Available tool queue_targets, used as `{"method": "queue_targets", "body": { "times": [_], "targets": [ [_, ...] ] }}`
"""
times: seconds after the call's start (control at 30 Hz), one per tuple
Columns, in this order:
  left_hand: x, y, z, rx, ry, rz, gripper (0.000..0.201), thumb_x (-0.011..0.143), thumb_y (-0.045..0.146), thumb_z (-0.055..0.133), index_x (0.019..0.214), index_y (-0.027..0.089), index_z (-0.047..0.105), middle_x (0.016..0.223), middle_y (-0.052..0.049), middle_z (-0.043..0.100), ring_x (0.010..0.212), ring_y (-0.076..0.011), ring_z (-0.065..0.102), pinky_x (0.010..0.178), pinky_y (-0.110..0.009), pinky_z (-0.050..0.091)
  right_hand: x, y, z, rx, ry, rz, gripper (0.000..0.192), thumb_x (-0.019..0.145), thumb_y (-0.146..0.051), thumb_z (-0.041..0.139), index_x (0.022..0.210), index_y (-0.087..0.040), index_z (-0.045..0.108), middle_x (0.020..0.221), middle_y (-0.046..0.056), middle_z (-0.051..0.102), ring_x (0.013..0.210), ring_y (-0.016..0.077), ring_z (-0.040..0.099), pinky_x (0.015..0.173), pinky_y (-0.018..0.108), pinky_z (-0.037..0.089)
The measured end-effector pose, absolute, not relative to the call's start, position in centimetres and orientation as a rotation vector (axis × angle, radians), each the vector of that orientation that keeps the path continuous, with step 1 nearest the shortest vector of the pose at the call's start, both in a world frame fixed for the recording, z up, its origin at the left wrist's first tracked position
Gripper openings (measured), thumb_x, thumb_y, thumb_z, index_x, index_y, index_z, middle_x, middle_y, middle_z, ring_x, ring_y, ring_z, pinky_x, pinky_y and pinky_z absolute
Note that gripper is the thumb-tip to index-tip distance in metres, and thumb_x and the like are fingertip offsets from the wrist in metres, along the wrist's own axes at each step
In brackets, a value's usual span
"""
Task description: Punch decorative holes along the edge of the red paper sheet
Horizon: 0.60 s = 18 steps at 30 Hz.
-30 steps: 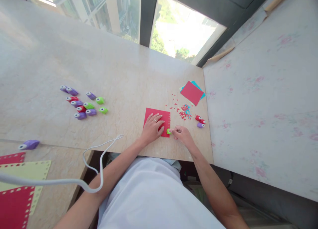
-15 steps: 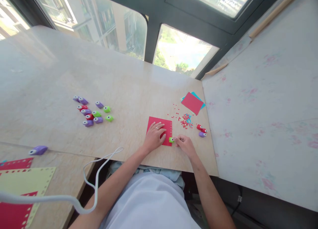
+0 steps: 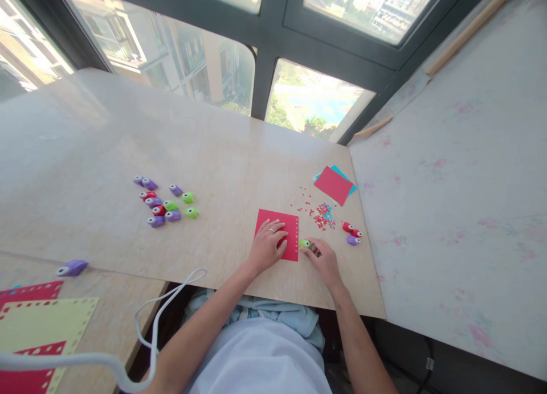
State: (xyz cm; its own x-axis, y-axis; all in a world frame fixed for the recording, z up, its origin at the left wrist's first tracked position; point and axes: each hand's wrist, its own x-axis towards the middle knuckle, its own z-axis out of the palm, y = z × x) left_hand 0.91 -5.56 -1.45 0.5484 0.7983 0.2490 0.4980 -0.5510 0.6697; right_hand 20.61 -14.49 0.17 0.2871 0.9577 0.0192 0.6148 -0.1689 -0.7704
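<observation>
Red paper [image 3: 285, 230] lies square on the pale stone table [image 3: 213, 155] in front of me, its near left part hidden under my left hand [image 3: 268, 247], so I cannot see that corner. My left hand rests flat on the sheet, fingers spread loosely and grasping nothing, just pressing it down. My right hand [image 3: 323, 254] sits just beside the sheet's right edge, fingers curled against a small green punch [image 3: 305, 243]; they hide most of it, and I cannot tell whether they grip it or only touch it. Tiny holes along the sheet's edge are too small to make out well. Scraps of red and blue paper [image 3: 322, 214] are scattered beyond my right hand, near three small punches [image 3: 352, 233]. A cluster of purple, red and green punches [image 3: 164, 203] lies well apart to the left. More paper sheets [image 3: 38, 325] are cut off at the lower left corner.
</observation>
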Motion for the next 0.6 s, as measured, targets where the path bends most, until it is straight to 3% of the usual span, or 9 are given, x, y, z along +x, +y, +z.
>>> {"method": "queue_targets", "body": {
  "times": [0.23, 0.37, 0.47, 0.53, 0.6],
  "targets": [
    [0.7, -5.8, -1.5, 2.275, 1.044, 0.751, 0.023, 0.088, 0.026, 0.055, 0.104, 0.023, 0.071, 0.129, -0.005, 0.063, 0.129, -0.0213, 0.054, 0.118, -0.051, 0.043, 20.7, -14.5, 0.3, -1.837, -1.010, 0.580, 0.050, 0.078, -0.062, 0.068, 0.097, -0.016, 0.065, 0.083, 0.006, 0.060, 0.071, 0.0186, 0.054, 0.065, 0.031, 0.047],
    [0.7, -5.8, -1.5, 2.285, 1.046, 0.747, 0.021, 0.088, 0.025, 0.055, 0.102, 0.023, 0.072, 0.128, -0.005, 0.064, 0.129, -0.0213, 0.054, 0.117, -0.051, 0.044, 19.9, -14.8, 1.1, -1.585, -0.685, 0.928, 0.046, 0.076, -0.061, 0.071, 0.093, -0.019, 0.059, 0.079, 0.004, 0.060, 0.069, 0.0188, 0.059, 0.059, 0.031, 0.049],
    [0.6, -5.8, -1.5, 2.290, 1.045, 0.749, 0.021, 0.088, 0.025, 0.055, 0.102, 0.023, 0.072, 0.129, -0.005, 0.064, 0.129, -0.0215, 0.054, 0.118, -0.052, 0.044, 19.3, -14.7, 1.8, -1.408, -0.614, 1.217, 0.043, 0.075, -0.058, 0.073, 0.090, -0.020, 0.059, 0.099, 0.011, 0.065, 0.088, 0.0267, 0.066, 0.073, 0.041, 0.054],
    [0.6, -5.9, -1.5, 2.289, 1.046, 0.748, 0.021, 0.088, 0.025, 0.055, 0.101, 0.023, 0.072, 0.129, -0.005, 0.064, 0.129, -0.0218, 0.054, 0.118, -0.052, 0.044, 19.0, -14.2, 2.2, -1.439, -0.663, 1.067, 0.043, 0.077, -0.058, 0.070, 0.091, -0.019, 0.060, 0.107, 0.014, 0.065, 0.100, 0.0302, 0.064, 0.083, 0.046, 0.053],
    [0.6, -5.9, -1.5, 2.285, 1.046, 0.742, 0.021, 0.088, 0.025, 0.055, 0.101, 0.023, 0.072, 0.128, -0.004, 0.064, 0.129, -0.0220, 0.054, 0.118, -0.052, 0.044, 18.9, -13.7, 2.6, -1.511, -0.730, 0.644, 0.043, 0.081, -0.057, 0.066, 0.096, -0.017, 0.060, 0.109, 0.014, 0.063, 0.106, 0.0292, 0.060, 0.092, 0.046, 0.048]
  ]
}}
